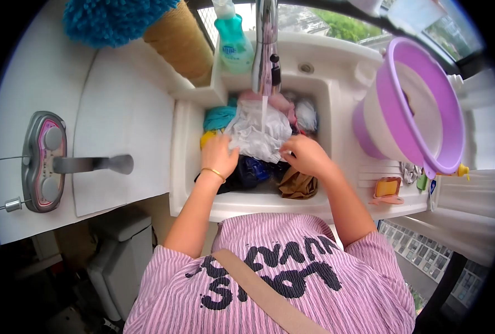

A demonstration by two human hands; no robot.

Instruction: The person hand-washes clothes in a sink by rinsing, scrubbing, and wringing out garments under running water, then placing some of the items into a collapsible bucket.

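Observation:
A white cloth (258, 131) lies on top of a pile of wet clothes in the sink (324, 106), under water running from the tap (267, 50). My left hand (221, 153) pinches the cloth's left edge, and my right hand (304, 154) has its fingers closed on the right edge. Around it are a teal cloth (217, 118), a pink cloth (278, 101), a dark blue cloth (253, 171) and a brown cloth (298, 183). A bit of yellow cloth (207, 138) shows beside my left hand.
A teal detergent bottle (234, 44) stands behind the sink's left side. On the right ledge are a purple-rimmed bucket (370, 131), tilted, and a soap dish (388, 199) with soap. A rope-wrapped post (181, 42) rises at the back left.

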